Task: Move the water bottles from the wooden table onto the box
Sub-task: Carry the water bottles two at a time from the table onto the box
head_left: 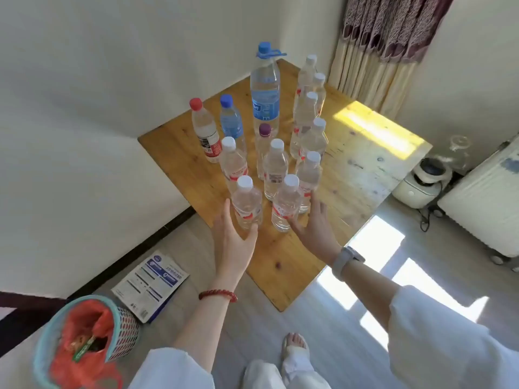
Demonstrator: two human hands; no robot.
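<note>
We see the bottles standing upright on the table, caps up, long axes vertical. Our left hand reaches forward, palm inward, fingers spread beside the near left bottle, thumb at its base, not closed. Our right hand reaches in likewise, fingers apart around the near right bottle, touching its side, not clamped.
</note>
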